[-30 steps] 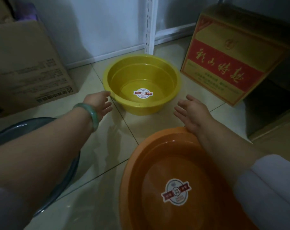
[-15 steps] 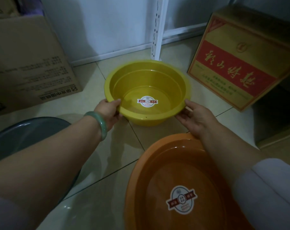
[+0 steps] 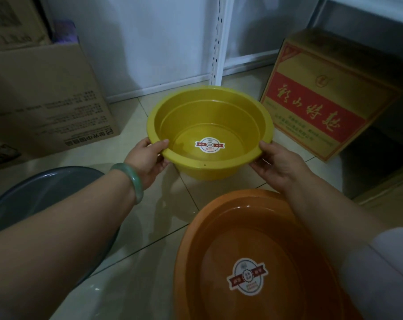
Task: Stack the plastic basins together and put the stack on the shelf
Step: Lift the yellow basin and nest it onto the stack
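Observation:
A yellow plastic basin (image 3: 209, 112) with a round label inside sits at the centre, just above the tiled floor. My left hand (image 3: 147, 162), with a green bangle on the wrist, grips its near-left rim. My right hand (image 3: 279, 165) grips its near-right rim. A larger orange basin (image 3: 219, 250) with the same label lies on the floor close to me at the lower right. A grey basin (image 3: 41, 190) rests at the lower left, partly hidden under my left forearm. The white shelf upright (image 3: 217, 40) stands behind the yellow basin.
A brown cardboard box (image 3: 45, 95) stands at the left against the wall. A yellow and red carton (image 3: 322, 98) leans at the right, with more dark boxes (image 3: 378, 165) beside it. Pale floor tiles (image 3: 138, 227) show between the basins.
Both hands reached forward from open beside the yellow basin and closed on its rim. The basin now looks lifted slightly and nearer to me.

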